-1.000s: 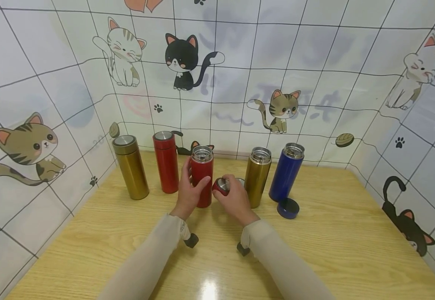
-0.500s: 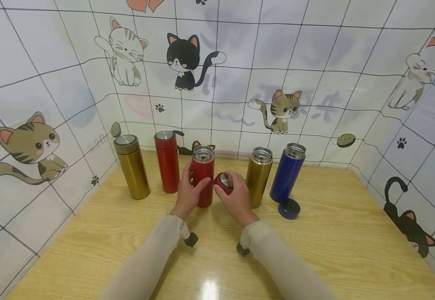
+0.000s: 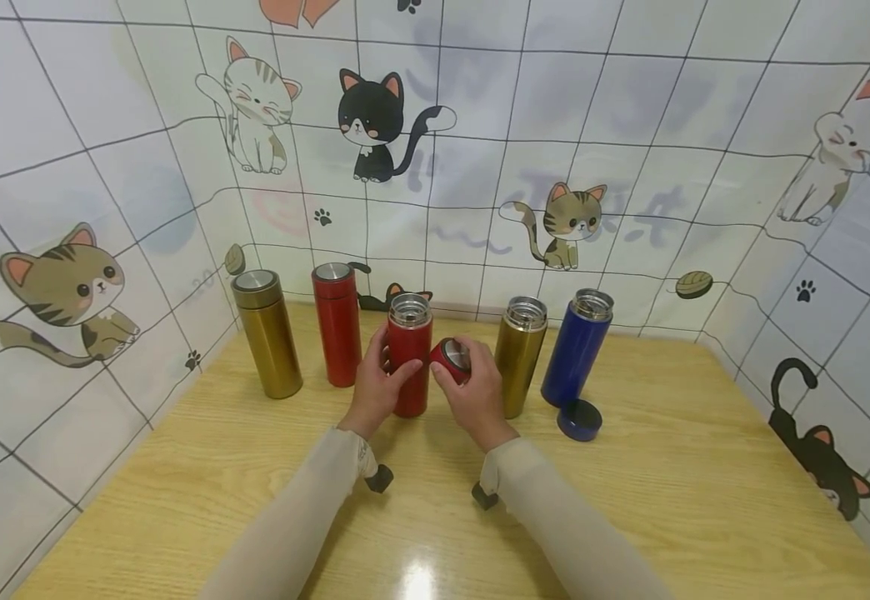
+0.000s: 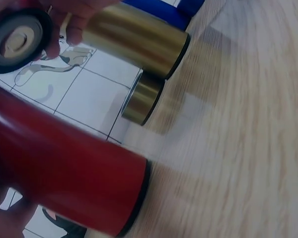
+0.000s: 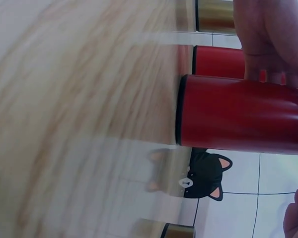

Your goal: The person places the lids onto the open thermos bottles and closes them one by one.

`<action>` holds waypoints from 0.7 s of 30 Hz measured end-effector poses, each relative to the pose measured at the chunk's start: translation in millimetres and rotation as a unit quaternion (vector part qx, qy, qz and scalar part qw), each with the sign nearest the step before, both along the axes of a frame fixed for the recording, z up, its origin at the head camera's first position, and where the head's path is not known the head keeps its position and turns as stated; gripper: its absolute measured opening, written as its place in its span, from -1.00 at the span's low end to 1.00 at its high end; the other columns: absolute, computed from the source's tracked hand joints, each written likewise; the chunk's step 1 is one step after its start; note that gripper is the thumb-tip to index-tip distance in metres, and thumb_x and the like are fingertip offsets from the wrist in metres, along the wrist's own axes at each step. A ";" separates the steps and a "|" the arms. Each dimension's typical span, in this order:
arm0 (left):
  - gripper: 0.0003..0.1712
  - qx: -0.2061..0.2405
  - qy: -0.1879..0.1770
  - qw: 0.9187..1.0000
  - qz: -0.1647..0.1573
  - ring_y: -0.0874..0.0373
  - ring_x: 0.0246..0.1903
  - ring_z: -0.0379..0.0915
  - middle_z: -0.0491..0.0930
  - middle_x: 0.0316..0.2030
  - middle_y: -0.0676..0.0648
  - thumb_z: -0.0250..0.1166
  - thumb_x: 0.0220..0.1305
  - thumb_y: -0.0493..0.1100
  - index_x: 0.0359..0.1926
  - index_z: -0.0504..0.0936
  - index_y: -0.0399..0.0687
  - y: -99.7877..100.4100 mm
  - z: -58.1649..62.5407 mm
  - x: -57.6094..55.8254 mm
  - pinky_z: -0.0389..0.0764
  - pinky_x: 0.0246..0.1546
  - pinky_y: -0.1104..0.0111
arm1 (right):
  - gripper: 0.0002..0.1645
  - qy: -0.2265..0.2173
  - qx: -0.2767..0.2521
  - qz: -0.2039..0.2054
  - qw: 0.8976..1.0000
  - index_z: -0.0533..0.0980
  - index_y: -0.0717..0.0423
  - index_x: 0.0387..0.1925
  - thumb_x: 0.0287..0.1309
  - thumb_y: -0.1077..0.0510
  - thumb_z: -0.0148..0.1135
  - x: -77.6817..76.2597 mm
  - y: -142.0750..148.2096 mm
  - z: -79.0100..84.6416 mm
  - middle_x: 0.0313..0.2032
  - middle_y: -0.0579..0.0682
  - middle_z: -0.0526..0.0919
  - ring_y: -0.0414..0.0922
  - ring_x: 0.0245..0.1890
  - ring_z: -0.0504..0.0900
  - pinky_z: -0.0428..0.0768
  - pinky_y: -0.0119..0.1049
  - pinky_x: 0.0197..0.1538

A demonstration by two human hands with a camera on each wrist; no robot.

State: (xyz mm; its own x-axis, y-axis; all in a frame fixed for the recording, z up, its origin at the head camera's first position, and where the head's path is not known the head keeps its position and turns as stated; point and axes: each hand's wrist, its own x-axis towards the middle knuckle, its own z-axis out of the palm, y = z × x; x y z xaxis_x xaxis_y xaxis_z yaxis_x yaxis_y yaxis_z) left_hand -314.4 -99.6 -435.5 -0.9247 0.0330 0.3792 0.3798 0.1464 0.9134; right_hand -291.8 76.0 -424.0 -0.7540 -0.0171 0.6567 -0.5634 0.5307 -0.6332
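Note:
My left hand grips an uncapped red thermos bottle around its left side, and the bottle stands upright on the table. Just right of its neck, my right hand holds a red lid with a steel top. The left wrist view catches the lid's underside, a dark ring with a pale centre. Left-hand fingers wrap the red body in the right wrist view. An uncapped gold thermos stands right of my right hand. Beside its base sits a gold lid, hidden in the head view.
An uncapped blue thermos stands at the right, its blue lid on the table in front. Capped gold and red thermoses are at the left. A cat-printed cloth wall closes off the wooden table's back and sides.
My right hand has raised the red lid slightly and tilted it towards the red bottle's neck. My left hand keeps its grip on the bottle. The head view has shifted a little.

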 end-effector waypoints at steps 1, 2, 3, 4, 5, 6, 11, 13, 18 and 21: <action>-0.08 -0.002 0.001 1.000 -0.003 -0.04 0.29 0.27 0.30 0.35 -0.01 0.38 0.22 0.00 0.49 0.07 0.23 -1.0 0.0 -0.5 0.35 0.22 0.01 | -0.43 0.003 -0.002 0.001 1.000 0.38 0.09 0.18 0.23 -0.05 0.27 0.0 -0.4 0.4 0.03 0.08 0.49 -0.03 -0.01 0.50 0.62 -0.12 -0.02; -0.08 -0.005 0.002 1.000 -0.005 -0.06 0.29 0.27 0.29 0.35 -0.01 0.38 0.22 0.00 0.49 0.07 0.23 -1.9 -0.1 -1.1 0.35 0.22 0.00 | -0.42 0.007 -0.003 0.003 1.000 0.37 0.11 0.19 0.23 -0.06 0.27 0.2 -0.9 0.9 0.03 0.08 0.49 -0.03 -0.01 0.50 0.63 -0.12 -0.04; -0.08 -0.007 0.002 1.000 -0.007 -0.07 0.30 0.27 0.29 0.35 -0.01 0.38 0.22 0.00 0.49 0.07 0.24 -3.0 0.0 -1.2 0.35 0.21 -0.01 | -0.41 0.010 -0.005 0.004 1.000 0.37 0.11 0.19 0.23 -0.06 0.27 0.4 -1.4 1.5 0.02 0.08 0.49 -0.03 -0.03 0.50 0.65 -0.14 -0.08; -0.07 -0.010 0.003 1.000 -0.009 -0.08 0.30 0.26 0.29 0.36 -0.01 0.38 0.21 0.00 0.49 0.07 0.24 -3.9 0.3 -1.5 0.35 0.21 -0.01 | -0.42 0.013 -0.007 0.006 1.000 0.37 0.10 0.19 0.23 -0.06 0.26 0.7 -1.8 2.3 0.01 0.08 0.49 -0.04 -0.06 0.50 0.65 -0.16 -0.12; -0.07 -0.011 0.005 1.000 -0.013 -0.09 0.30 0.26 0.28 0.36 -0.01 0.38 0.22 0.00 0.50 0.07 0.24 -4.8 0.3 -2.0 0.35 0.21 -0.01 | -0.42 0.017 -0.009 0.007 1.000 0.37 0.11 0.19 0.23 -0.06 0.26 0.7 -2.3 2.8 0.01 0.08 0.49 -0.04 -0.07 0.50 0.66 -0.17 -0.15; -0.07 -0.012 0.004 1.000 -0.016 -0.09 0.31 0.26 0.28 0.36 -0.01 0.38 0.21 0.00 0.50 0.07 0.24 -5.6 0.4 -2.3 0.35 0.21 -0.01 | -0.42 0.019 -0.011 0.008 1.000 0.37 0.11 0.19 0.23 -0.06 0.26 0.8 -2.8 3.3 0.00 0.08 0.49 -0.05 -0.09 0.49 0.66 -0.19 -0.18; -0.05 -0.013 -0.007 1.000 -0.023 -0.07 0.32 0.23 0.25 0.39 0.01 0.38 0.22 -0.02 0.51 0.06 0.24 -7.3 0.2 -2.1 0.35 0.22 0.03 | -0.41 0.020 -0.015 0.014 1.000 0.35 0.10 0.21 0.25 -0.07 0.23 3.1 -4.6 5.6 0.00 0.07 0.48 -0.06 -0.08 0.48 0.65 -0.22 -0.18; -0.06 -0.014 -0.012 1.000 -0.023 -0.05 0.33 0.23 0.25 0.39 0.02 0.38 0.22 -0.02 0.51 0.06 0.26 -7.6 0.7 -1.3 0.35 0.22 0.04 | -0.39 0.022 -0.015 0.017 1.000 0.34 0.11 0.22 0.26 -0.08 0.22 4.4 -5.4 7.1 0.01 0.07 0.47 -0.06 -0.05 0.47 0.65 -0.20 -0.15; -0.05 -0.017 -0.014 0.999 -0.024 -0.02 0.33 0.23 0.25 0.39 0.04 0.38 0.22 -0.01 0.51 0.05 0.30 -8.2 1.8 0.0 0.35 0.22 0.06 | -0.38 0.037 -0.021 0.026 0.999 0.31 0.12 0.25 0.29 -0.07 0.19 5.0 -7.1 13.3 0.00 0.08 0.45 -0.06 -0.04 0.45 0.63 -0.17 -0.13; -0.05 -0.017 -0.010 0.999 -0.027 -0.02 0.33 0.23 0.25 0.39 0.03 0.38 0.22 0.00 0.51 0.04 0.30 -8.7 1.7 -0.1 0.35 0.23 0.06 | -0.38 0.042 -0.023 0.032 0.998 0.30 0.12 0.26 0.28 -0.06 0.20 4.5 -8.3 16.9 0.01 0.09 0.45 -0.05 -0.03 0.43 0.61 -0.15 -0.10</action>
State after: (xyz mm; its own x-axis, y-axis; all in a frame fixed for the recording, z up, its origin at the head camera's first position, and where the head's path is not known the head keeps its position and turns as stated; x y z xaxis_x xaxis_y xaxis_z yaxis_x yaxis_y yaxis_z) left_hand -314.5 -108.3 -433.8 -0.9282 0.0961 0.3594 0.3706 0.1563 0.9155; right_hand -287.3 67.7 -407.0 -0.6939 -0.0309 0.7194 -0.6477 0.4632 -0.6049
